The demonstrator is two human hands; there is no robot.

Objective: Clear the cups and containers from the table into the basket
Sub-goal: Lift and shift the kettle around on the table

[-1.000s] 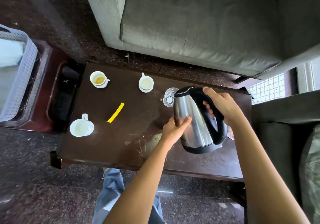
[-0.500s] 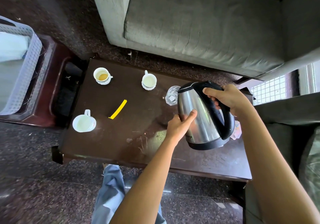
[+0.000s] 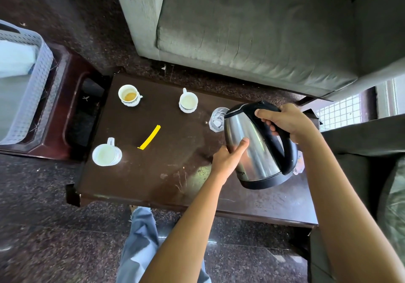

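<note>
A steel kettle with a black lid and handle hangs tilted above the right part of the dark wooden table. My right hand grips its black handle. My left hand presses against its steel side with the thumb up. A clear glass stands just left of the kettle's lid. Three white cups sit on the table: one with brown dregs at the far left, one at the far middle, and a mug near the left edge. A pale perforated basket stands at the far left on a side table.
A yellow strip lies on the table between the cups. A grey sofa runs behind the table, and another seat stands close on the right. A crumpled clear wrapper peeks out behind the kettle. My jeans-clad leg is below the table's near edge.
The kettle has lifted and shifted slightly to the right with both hands on it. The view has moved a little, so the table sits lower and more to the right in the frame.
</note>
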